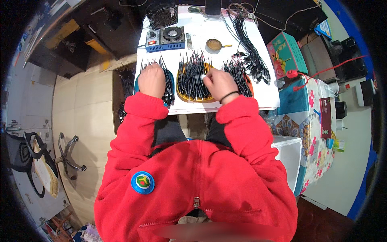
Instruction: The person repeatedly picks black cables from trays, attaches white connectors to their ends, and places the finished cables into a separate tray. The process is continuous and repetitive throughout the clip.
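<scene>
My left hand [152,81] is closed over the teal tray [172,80] at the left, its fingers in among short black cables with thin bare wire ends. My right hand [221,84] is curled in a pinch at the right edge of the yellow tray [182,96], with something white at the thumb. A dense bundle of black cables [193,78] fills that tray. Behind my right hand, more black cables [238,76] lie in an orange tray [250,85]. What either hand's fingertips hold is hidden.
At the back of the white table [266,94] stand a blue solder pot [165,39], a round fan grille [161,17] and a tin of brownish stuff [213,45]. Long black cables [248,44] lie at the right. Beyond them are a green box [287,54] and a flowered tablecloth [316,149].
</scene>
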